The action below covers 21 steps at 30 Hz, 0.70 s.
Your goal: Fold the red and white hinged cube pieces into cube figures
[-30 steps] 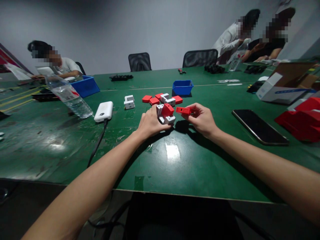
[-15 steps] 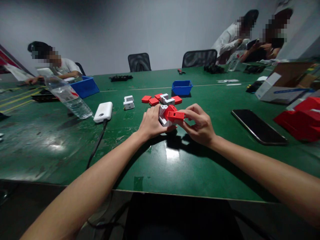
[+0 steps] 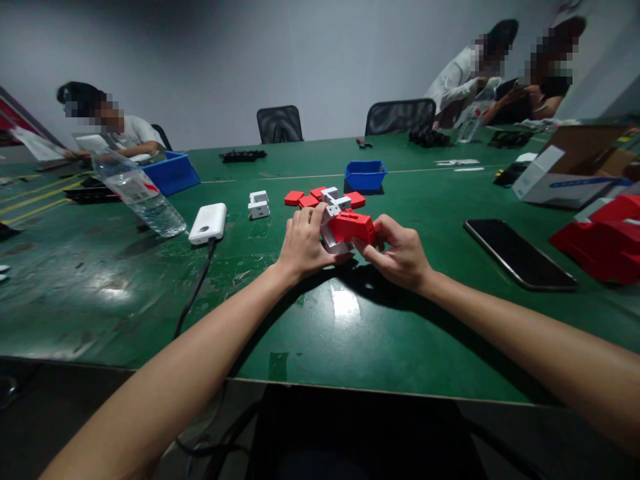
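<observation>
My left hand (image 3: 305,243) is closed around a white U-shaped bracket (image 3: 330,235), whose top end shows past the fingers. A red plastic block (image 3: 354,228) sits at the bracket's opening; whether it is seated inside I cannot tell. My right hand (image 3: 400,250) grips the outer end of this block between thumb and fingers. Just beyond the hands lie several loose red blocks (image 3: 294,198) and another white bracket (image 3: 336,197). One more white bracket (image 3: 259,205) stands further left on the green table (image 3: 300,333).
A small blue bin (image 3: 365,176) stands behind the parts. To the left are a white power bank (image 3: 209,223) with a black cable and a tilted water bottle (image 3: 143,197). A phone (image 3: 519,253) and red parts (image 3: 603,243) lie right. Other people sit across the table.
The red block has turned in my right hand: its end faced me before, and now its long side shows, lined up with the white bracket. My left hand stays nearly in place.
</observation>
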### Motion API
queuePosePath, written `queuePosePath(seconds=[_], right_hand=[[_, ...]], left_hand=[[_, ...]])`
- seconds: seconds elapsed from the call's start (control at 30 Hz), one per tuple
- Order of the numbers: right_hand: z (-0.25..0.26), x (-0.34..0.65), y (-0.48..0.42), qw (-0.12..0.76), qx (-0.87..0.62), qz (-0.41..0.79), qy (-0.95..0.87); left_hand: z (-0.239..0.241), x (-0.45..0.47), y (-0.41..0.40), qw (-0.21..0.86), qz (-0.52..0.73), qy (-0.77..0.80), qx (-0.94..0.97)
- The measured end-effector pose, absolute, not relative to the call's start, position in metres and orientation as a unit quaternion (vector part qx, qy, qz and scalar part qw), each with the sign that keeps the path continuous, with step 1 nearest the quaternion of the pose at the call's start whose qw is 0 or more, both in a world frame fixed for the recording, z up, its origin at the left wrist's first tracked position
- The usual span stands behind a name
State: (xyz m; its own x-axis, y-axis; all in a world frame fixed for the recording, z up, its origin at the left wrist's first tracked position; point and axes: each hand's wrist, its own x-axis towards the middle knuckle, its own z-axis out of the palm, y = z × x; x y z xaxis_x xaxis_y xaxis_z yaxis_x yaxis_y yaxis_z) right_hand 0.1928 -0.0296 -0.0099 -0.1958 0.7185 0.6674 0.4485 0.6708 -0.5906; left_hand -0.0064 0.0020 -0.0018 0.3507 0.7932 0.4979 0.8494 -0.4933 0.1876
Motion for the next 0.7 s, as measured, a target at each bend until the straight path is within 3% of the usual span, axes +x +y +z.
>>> queuePosePath(seconds=[0.43,0.7], right_hand=[[-0.0086,0.1927,-0.0297,0.466,-0.403,0.125,-0.778],[-0.0106,0.1943,-0.0272,0.497,-0.395,0.075,-0.769]], left_hand=[[-0.0049,-0.0088,0.0048,0.058,-0.277,-0.455,-0.844],[-0.0061,-0.0096,0.0064,0.037,-0.296,-0.437,-0.849]])
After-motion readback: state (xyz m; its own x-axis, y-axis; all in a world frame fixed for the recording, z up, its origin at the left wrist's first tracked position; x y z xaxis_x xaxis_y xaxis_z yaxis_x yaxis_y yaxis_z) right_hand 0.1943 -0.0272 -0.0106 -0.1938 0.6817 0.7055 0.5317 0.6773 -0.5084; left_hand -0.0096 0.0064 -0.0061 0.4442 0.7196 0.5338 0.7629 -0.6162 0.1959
